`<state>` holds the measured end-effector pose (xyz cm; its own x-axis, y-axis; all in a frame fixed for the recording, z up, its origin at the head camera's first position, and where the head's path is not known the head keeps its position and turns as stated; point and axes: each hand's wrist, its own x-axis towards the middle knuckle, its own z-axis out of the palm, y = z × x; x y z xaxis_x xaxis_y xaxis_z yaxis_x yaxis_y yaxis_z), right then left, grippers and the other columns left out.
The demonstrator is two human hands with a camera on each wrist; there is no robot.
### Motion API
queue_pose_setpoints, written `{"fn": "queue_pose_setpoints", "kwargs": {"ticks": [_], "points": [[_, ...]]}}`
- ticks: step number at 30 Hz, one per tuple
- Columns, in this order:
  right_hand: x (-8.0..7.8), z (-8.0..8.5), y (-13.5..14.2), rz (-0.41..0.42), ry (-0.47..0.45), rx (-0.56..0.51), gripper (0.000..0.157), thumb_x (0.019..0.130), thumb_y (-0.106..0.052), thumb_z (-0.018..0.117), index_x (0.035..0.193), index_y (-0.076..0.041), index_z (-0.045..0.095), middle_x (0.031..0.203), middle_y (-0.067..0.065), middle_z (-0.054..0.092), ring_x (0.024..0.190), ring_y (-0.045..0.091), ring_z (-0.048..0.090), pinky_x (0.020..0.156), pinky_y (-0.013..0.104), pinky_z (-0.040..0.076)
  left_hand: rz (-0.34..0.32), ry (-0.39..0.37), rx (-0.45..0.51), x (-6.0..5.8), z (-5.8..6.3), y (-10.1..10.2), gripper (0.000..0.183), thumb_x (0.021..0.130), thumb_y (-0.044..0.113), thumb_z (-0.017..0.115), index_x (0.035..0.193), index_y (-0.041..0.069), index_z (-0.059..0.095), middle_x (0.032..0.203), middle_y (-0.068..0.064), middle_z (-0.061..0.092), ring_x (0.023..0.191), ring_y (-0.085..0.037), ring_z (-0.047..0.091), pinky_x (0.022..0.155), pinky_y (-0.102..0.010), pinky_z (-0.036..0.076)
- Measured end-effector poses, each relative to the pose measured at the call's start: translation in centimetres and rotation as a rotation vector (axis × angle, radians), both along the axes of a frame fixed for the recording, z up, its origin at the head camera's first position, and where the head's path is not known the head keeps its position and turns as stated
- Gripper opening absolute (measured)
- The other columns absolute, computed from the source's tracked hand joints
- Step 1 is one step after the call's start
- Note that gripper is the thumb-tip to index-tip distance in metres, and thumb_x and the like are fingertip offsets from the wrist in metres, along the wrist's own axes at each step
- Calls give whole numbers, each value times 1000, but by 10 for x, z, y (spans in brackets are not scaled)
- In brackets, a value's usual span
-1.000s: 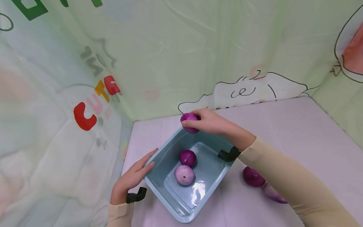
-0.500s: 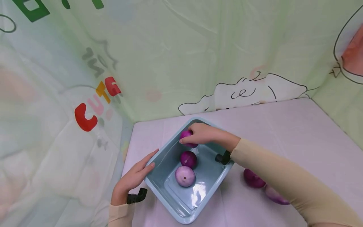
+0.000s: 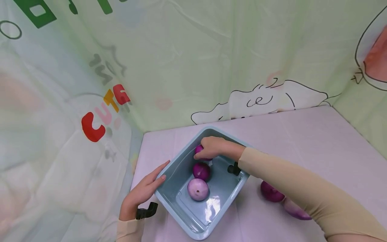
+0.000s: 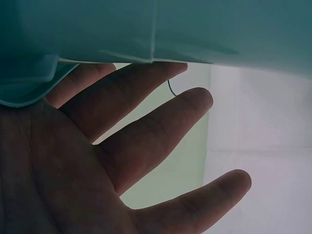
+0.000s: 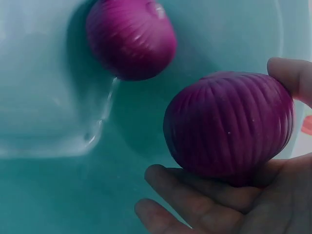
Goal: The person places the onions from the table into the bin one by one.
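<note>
Inside the light blue plastic basin (image 3: 169, 208), near its far corner, my right hand (image 3: 213, 148) grips a red onion (image 5: 229, 124) between thumb and fingers. A second dark red onion (image 3: 201, 171) lies on the basin floor just nearer than the held one. Beside it rests a paler purple onion (image 3: 198, 189), its root end facing up. My left hand (image 3: 145, 188) holds the basin's left rim, thumb over the edge and fingers along the outside. From the left wrist, those fingers (image 4: 156, 129) look spread and nearly straight under the basin's outer wall.
Right of the basin, a dark red onion (image 3: 271, 191) and a pale purple one (image 3: 294, 209) lie on the white tablecloth (image 3: 290, 134), partly behind the right sleeve (image 3: 290, 174). Printed curtains (image 3: 181, 60) stand behind and to the left of the table.
My right hand has lowered the red onion from above the basin's far rim down inside, towards the other two. The left hand keeps its place on the rim.
</note>
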<state>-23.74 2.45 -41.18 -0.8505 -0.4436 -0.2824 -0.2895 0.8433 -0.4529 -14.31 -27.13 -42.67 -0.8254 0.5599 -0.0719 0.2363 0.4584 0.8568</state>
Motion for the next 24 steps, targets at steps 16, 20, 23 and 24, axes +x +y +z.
{"fn": "queue_pose_setpoints", "kwargs": {"ticks": [16,20,23,24], "points": [[0,0,-2,-19,21,85,47,83,-54,63,62,-13,54,56,-1,54,54,14,54,49,30,38,-7,7,-4,0,0,-1,51,104,19,44,152,17,26,152,0,29,132,-18,35,104,-48,29],[-1,0,-2,-20,23,91,47,84,-54,63,61,-14,53,55,-1,51,53,13,53,49,29,37,-11,18,-4,-1,-1,-1,52,103,18,44,152,14,26,152,0,29,132,-19,35,104,-49,30],[-1,0,-2,-20,16,90,47,84,-53,63,60,-13,53,54,-1,50,52,13,51,48,29,35,-12,19,-6,0,-1,-1,51,103,18,44,152,14,27,152,0,30,132,-19,35,104,-50,29],[-1,-1,-2,-20,13,92,48,84,-53,63,60,-13,53,53,-1,49,52,13,51,48,29,35,-11,17,-5,0,-1,-1,52,103,18,44,152,14,27,152,0,30,132,-19,35,104,-50,29]]}}
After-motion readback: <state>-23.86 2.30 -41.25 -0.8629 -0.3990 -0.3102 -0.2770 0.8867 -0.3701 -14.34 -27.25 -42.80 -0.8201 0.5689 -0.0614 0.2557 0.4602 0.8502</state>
